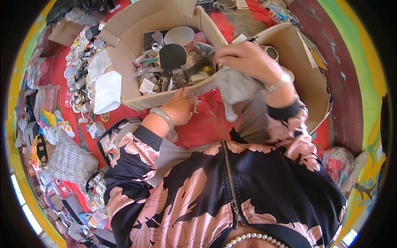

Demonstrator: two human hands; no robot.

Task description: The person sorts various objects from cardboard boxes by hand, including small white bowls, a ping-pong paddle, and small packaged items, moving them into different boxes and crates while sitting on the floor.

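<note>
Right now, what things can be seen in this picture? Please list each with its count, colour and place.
cardboard box: one, brown, centre top, full of small items
black round disc: one, inside the box
second cardboard box: one, brown, right
red cloth: one, under the boxes
white cloth: one, left of the box
checked cloth: one, grey, lower left
grey pouch: one, in the right hand
left hand: on the box's front edge, grey bangle on the wrist
right hand: gripping the pouch, watch on the wrist

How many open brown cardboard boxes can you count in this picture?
2: one open brown cardboard box of small parts ahead of the left hand; another beyond the right hand. Others may be hidden.
</note>
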